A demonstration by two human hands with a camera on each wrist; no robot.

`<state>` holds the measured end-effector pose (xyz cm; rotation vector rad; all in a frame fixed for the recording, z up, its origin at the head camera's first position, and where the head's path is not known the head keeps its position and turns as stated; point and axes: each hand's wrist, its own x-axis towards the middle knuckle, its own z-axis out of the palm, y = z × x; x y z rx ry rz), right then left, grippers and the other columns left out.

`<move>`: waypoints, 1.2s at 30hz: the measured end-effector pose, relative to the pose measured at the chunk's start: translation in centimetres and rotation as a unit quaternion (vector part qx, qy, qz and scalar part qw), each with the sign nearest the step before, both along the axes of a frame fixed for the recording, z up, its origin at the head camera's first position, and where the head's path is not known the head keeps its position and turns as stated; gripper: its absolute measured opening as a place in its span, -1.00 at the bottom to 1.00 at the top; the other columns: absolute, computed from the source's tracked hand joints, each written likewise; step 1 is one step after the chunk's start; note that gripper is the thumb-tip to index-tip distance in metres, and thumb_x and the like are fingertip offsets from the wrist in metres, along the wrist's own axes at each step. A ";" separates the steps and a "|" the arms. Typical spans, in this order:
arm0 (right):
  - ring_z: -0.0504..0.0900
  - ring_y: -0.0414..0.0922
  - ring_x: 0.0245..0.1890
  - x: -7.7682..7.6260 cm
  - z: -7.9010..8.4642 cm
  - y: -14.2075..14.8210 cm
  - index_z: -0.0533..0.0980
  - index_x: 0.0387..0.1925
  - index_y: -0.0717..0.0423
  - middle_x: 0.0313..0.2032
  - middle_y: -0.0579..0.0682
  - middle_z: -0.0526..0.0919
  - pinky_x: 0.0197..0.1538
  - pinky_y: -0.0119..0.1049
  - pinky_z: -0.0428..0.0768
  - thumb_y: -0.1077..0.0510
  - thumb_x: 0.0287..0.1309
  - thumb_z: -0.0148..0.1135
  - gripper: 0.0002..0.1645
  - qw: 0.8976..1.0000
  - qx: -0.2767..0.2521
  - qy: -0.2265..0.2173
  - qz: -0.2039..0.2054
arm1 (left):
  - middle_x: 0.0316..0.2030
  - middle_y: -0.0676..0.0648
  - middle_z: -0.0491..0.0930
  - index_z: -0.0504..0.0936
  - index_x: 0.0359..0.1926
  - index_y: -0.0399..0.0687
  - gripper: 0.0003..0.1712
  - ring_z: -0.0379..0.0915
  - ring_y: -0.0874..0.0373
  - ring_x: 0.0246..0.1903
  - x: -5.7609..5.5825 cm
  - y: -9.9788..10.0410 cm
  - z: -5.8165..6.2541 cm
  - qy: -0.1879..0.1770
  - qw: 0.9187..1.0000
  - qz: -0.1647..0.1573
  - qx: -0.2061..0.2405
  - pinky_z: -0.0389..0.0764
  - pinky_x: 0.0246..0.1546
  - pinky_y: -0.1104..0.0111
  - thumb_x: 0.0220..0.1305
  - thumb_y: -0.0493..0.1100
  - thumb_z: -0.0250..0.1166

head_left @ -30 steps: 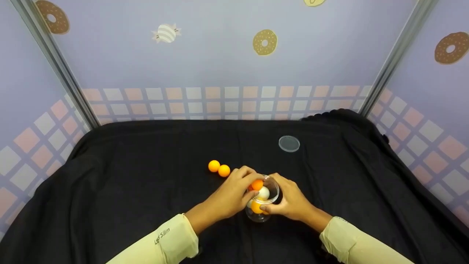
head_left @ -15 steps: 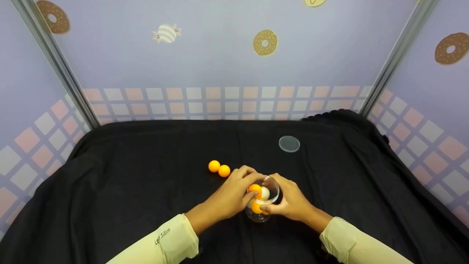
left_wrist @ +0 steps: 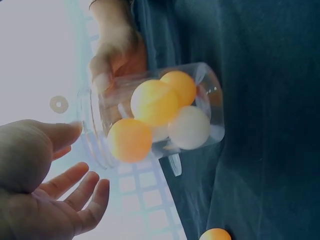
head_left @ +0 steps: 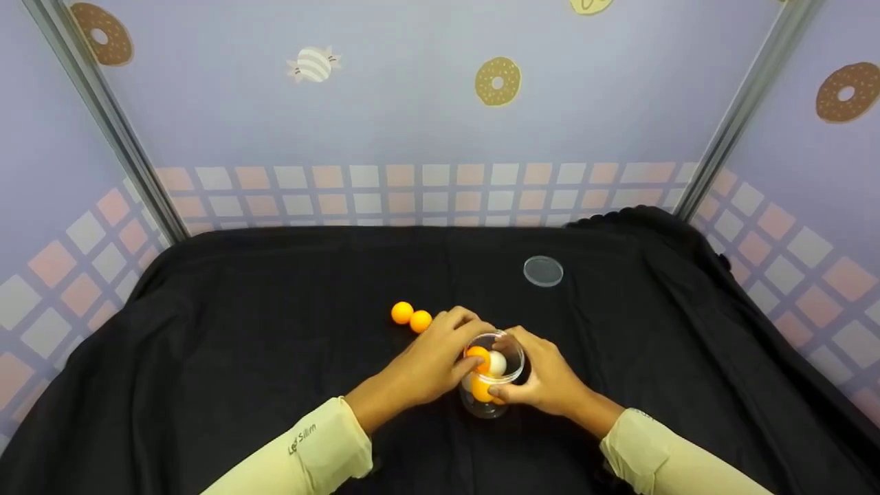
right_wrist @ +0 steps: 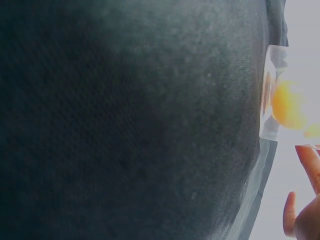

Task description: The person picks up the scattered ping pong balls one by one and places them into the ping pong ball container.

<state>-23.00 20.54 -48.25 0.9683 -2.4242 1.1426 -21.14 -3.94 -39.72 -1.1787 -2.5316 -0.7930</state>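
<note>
A clear jar (head_left: 484,410) stands on the black cloth, holding several orange ping-pong balls (left_wrist: 155,102) and at least one white ping-pong ball (left_wrist: 189,128). My right hand (head_left: 550,375) grips the jar's right side, thumb toward me. At the mouth of the jar is my left hand (head_left: 430,364), its thumb tip by the rim. In the left wrist view the left fingers are loosely bent with no ball between them. The upper orange ball lies inside the jar against the near-left wall. Part of the jar is hidden behind the left fingers in the head view.
Two loose orange ping-pong balls (head_left: 411,317) lie side by side on the cloth, just beyond the left hand. A round clear lid (head_left: 543,271) rests flat farther back, right of centre. Patterned walls (head_left: 412,103) enclose the back and both sides.
An orange ball at the left fingers has dropped lower into the jar, beside the white ball. Both hands have stayed nearly in place; the loose balls and lid have not moved.
</note>
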 end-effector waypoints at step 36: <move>0.67 -0.25 0.04 0.1 0.4 0.0 0.53 0.08 -0.09 -0.02 -0.20 0.72 0.13 -0.22 0.64 -0.24 -0.23 0.64 -0.19 1.000 0.013 -0.019 -0.012 | -0.12 -0.12 0.57 0.65 0.09 -0.12 -0.61 0.54 -0.04 -0.14 -8.8 -3.8 -7.5 -0.053 0.983 0.134 -0.110 0.64 0.02 0.09 0.22 -0.30 0.43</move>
